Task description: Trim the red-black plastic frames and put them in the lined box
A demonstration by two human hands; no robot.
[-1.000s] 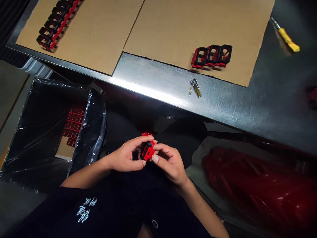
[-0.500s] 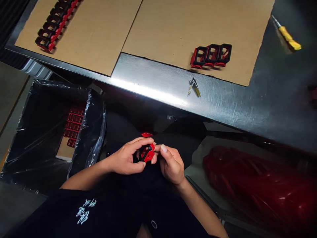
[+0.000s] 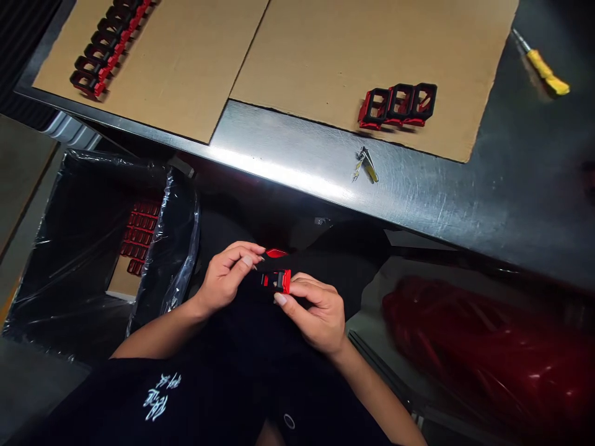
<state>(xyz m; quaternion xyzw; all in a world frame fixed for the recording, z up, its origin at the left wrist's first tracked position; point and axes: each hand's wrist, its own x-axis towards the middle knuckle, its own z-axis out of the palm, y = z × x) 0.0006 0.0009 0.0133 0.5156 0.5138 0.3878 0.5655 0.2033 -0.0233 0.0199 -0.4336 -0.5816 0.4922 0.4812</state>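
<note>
A small red-and-black plastic frame part [image 3: 277,280] is pinched at its lower edge by my right hand [image 3: 316,313], in front of my dark shirt. My left hand [image 3: 227,277] sits just left of it, with thumb and forefinger closed together and no object visible between them. A separate red piece [image 3: 276,253] shows just beyond the frame part, its lower portion hidden against the dark background. My right fingers cover part of the frame's near side.
A steel table edge [image 3: 297,167] runs ahead of me, bearing cardboard sheets [image 3: 162,68], a row of red-black frames [image 3: 105,52], several more frames [image 3: 397,105], a yellow-handled screwdriver [image 3: 542,67] and small metal clippers [image 3: 366,165]. Left stands a plastic-lined bin [image 3: 79,248] of red parts; right lies a red wrapped bundle [image 3: 488,353].
My left hand has drawn back to the left, off the frame part. The part now lies sideways in my right hand's grip, and my right hand has dropped slightly lower.
</note>
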